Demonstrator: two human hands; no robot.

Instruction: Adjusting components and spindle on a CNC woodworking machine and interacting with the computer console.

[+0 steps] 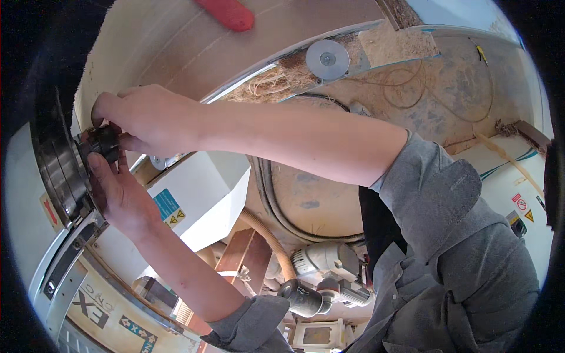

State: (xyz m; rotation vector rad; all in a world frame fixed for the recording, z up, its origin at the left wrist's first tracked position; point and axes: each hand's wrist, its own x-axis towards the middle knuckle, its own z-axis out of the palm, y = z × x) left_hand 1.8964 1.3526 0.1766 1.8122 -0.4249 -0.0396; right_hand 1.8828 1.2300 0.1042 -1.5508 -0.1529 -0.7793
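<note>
At the far left of the head view, a black cylindrical fitting [106, 141] with ridges juts out from a dark round metal machine part [57, 159]. My right hand [154, 117] grips this fitting from above and the side, its fingers curled round the end. Close below, my left hand [120, 197] has its thumb against the fitting's lower side, with other fingers partly hidden behind it. Both forearms reach to the left, and the fitting appears to be still seated on the machine part.
A white machine housing [206, 182] with warning labels stands below my right forearm. Behind lie a dusty floor [435, 100], black hoses [268, 194] and sawdust. A motor [326, 259] with a ribbed duct [265, 235] sits lower down. A red object [229, 13] is at the top.
</note>
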